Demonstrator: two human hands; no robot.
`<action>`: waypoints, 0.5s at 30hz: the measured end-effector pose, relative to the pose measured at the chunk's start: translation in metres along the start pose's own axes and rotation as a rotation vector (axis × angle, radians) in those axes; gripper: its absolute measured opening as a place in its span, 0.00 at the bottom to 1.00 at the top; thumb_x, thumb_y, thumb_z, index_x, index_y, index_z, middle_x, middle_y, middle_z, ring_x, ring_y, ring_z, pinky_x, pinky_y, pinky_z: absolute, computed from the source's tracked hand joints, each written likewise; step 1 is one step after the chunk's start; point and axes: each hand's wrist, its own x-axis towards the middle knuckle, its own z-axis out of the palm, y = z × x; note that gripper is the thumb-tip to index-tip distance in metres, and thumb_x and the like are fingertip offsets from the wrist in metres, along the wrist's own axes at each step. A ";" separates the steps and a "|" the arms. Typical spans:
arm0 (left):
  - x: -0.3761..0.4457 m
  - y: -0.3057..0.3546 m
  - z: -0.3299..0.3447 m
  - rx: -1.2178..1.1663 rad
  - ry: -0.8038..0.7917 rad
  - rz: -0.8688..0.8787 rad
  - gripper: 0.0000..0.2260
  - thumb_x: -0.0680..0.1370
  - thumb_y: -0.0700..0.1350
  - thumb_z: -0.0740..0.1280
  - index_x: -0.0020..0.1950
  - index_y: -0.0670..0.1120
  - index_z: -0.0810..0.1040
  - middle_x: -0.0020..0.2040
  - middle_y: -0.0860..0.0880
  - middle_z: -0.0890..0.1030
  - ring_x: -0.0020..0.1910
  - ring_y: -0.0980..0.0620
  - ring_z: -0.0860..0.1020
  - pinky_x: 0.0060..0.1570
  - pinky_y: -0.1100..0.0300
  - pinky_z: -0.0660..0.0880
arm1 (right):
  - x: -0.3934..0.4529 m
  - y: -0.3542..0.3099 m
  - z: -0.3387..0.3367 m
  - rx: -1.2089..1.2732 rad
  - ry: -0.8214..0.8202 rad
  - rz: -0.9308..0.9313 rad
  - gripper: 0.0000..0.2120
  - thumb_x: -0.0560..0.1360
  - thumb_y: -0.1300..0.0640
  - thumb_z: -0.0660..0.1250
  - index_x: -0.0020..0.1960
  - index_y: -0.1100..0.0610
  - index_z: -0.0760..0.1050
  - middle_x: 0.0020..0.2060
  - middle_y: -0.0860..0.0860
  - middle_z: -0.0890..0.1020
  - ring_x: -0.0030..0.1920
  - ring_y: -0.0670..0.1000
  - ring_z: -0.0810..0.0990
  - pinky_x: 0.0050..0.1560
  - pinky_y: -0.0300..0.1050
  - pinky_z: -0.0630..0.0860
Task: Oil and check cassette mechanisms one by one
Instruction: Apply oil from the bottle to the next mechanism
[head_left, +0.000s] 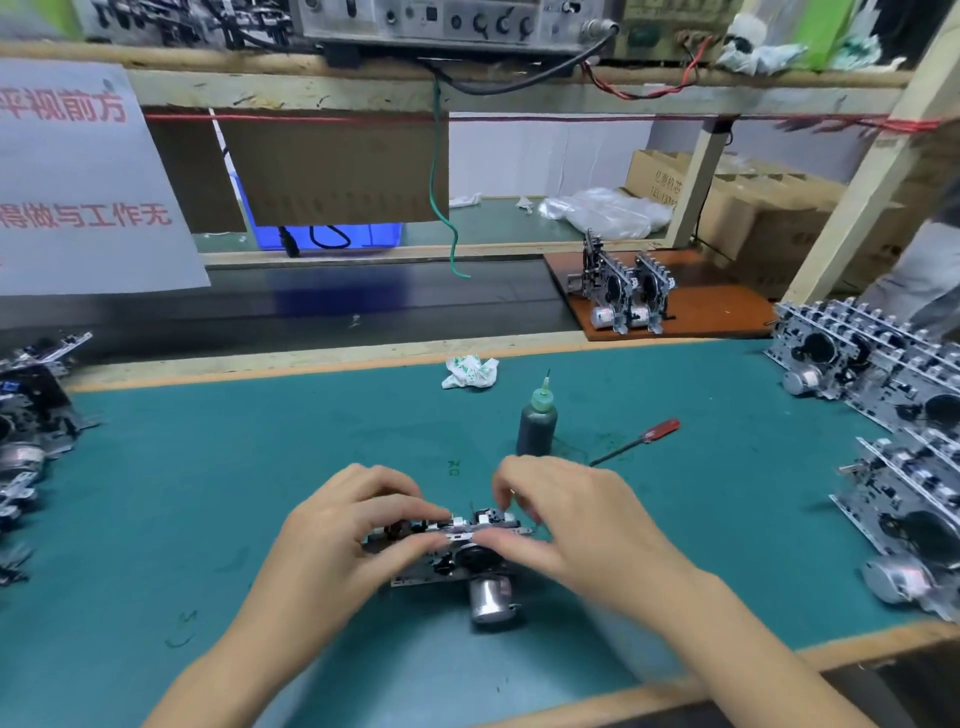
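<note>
A metal cassette mechanism (457, 551) with a silver motor (488, 597) at its underside sits low over the green mat (208, 493), held between both hands. My left hand (348, 535) grips its left end, fingers curled over the top and thumb along the front. My right hand (566, 514) grips the right end, fingertips on the top edge and thumb pressed on the front. A dark oil bottle (536, 423) with a green needle tip stands upright just behind my right hand.
A red-handled screwdriver (636, 441) lies right of the bottle. A crumpled wipe (469, 371) sits at the mat's back edge. Stacks of mechanisms fill the right side (883, 415) and the left edge (31, 415). Two mechanisms stand on a brown board (717, 306) by the conveyor (363, 301).
</note>
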 end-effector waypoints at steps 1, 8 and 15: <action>0.001 0.001 -0.002 0.023 -0.019 0.015 0.11 0.71 0.59 0.66 0.43 0.56 0.85 0.42 0.61 0.77 0.41 0.65 0.74 0.42 0.75 0.67 | 0.007 -0.002 -0.003 -0.078 -0.071 -0.059 0.18 0.73 0.36 0.55 0.41 0.51 0.68 0.31 0.44 0.73 0.32 0.47 0.72 0.29 0.44 0.65; 0.016 0.009 -0.006 0.212 -0.104 0.190 0.12 0.75 0.56 0.61 0.41 0.54 0.82 0.38 0.60 0.75 0.38 0.63 0.70 0.38 0.71 0.67 | 0.014 -0.004 -0.020 -0.347 -0.259 -0.254 0.18 0.78 0.44 0.53 0.38 0.52 0.72 0.27 0.48 0.74 0.26 0.51 0.75 0.22 0.42 0.60; 0.082 0.067 0.022 0.310 -0.222 0.570 0.08 0.74 0.53 0.65 0.39 0.53 0.83 0.37 0.56 0.79 0.34 0.53 0.77 0.29 0.63 0.72 | -0.036 0.025 -0.066 -0.463 0.009 -0.159 0.15 0.75 0.48 0.58 0.31 0.52 0.71 0.25 0.47 0.72 0.24 0.49 0.73 0.22 0.40 0.59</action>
